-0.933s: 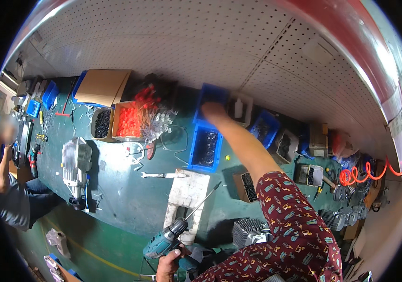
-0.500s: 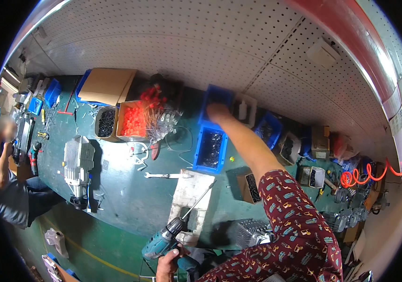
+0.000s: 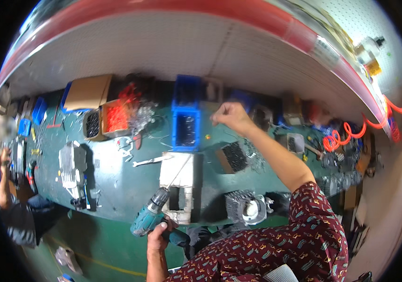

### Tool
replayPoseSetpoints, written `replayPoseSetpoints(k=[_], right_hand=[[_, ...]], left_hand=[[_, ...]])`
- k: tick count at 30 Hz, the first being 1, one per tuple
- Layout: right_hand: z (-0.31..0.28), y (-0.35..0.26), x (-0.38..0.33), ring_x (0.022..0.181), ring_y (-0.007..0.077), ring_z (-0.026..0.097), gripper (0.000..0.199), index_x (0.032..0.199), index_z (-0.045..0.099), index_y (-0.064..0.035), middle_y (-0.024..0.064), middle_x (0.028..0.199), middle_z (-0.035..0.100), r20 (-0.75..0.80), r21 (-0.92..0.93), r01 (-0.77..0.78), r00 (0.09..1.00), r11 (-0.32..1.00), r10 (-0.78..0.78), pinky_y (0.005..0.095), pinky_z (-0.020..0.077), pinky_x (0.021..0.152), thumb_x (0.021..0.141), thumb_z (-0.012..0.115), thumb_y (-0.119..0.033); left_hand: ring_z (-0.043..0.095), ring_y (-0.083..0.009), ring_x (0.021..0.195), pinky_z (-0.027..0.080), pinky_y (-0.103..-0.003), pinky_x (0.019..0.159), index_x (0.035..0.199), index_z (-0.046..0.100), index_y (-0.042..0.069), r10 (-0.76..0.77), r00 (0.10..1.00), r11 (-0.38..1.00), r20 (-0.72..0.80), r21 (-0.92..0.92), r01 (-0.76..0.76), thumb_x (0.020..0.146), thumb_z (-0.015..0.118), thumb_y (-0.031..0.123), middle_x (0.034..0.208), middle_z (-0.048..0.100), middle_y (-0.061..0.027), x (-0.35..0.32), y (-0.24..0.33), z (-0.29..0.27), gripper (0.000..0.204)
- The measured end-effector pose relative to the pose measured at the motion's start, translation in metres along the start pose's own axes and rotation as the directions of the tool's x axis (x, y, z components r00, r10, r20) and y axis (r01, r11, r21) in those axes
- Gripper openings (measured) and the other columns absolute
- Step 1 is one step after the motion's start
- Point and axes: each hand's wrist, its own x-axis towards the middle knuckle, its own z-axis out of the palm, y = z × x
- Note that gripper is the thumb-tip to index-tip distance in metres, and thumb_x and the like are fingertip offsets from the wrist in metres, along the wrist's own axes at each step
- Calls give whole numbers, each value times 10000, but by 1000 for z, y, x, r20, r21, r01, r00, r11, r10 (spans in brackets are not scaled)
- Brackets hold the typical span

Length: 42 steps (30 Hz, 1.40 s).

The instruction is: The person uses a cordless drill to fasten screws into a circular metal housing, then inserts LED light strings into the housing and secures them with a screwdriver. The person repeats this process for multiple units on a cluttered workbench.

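Observation:
My left hand [image 3: 158,236] grips a teal-and-black cordless drill [image 3: 145,221]. Its long thin bit points up and away, over a whitish block-like fixture [image 3: 170,175] with a rectangular opening. My right hand [image 3: 233,117] is raised above the bench, fingers pinched together; whatever they hold is too small or blurred to make out. Just left of that hand stands a blue bin [image 3: 175,134] of dark small parts, with another blue bin [image 3: 186,91] behind it. Nearer me, below the right forearm, lies an open cardboard box [image 3: 234,157] of small dark pieces.
A finned metal housing [image 3: 239,207] with a round white part sits right of the fixture. Another finned housing [image 3: 72,164] stands left. A wrench [image 3: 151,161] touches the fixture. Beyond are a box of orange parts [image 3: 115,116] and a red coiled hose [image 3: 351,136]. A co-worker [image 3: 15,202] sits far left.
My right hand has come out of the far blue bin and drawn back to the right, fingers pinched. The left hand still holds the drill. The whole view has shifted.

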Motion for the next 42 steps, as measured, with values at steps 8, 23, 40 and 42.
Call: replayPoseSetpoints(k=[8,23,40,42], right_hand=[[-49,-35,-216,897,230,727,255,1111,668,99,185,1022,732,-257,404,72,966,912,37,342,593,846,889,732,-11],[-212,56,-559,852,219,728,217,1063,691,86,153,964,734,-645,376,326,764,867,-7,336,583,811,874,733,-10],[-404,165,-909,585,29,541,198,1135,686,18,193,936,741,-831,444,419,524,792,188,160,294,450,957,672,-67],[-434,170,-921,593,23,536,201,1146,684,14,182,946,739,-842,436,419,501,796,198,156,291,453,958,658,-49]], left_hand=[[622,-243,733,564,-431,793,1062,606,-25,-71,956,979,286,203,12,773,713,181,726,574,-84,2,11,61,371],[630,-267,759,547,-437,819,1080,600,-69,-446,774,816,451,560,144,783,724,166,749,601,-113,-64,-186,244,398],[676,-253,747,567,-401,748,1049,665,-30,-776,363,527,516,846,-78,745,795,199,788,663,-104,-130,-460,550,403],[672,-239,757,574,-404,755,1050,667,-36,-777,356,522,519,848,-96,744,787,193,824,677,-99,-121,-489,580,401]])
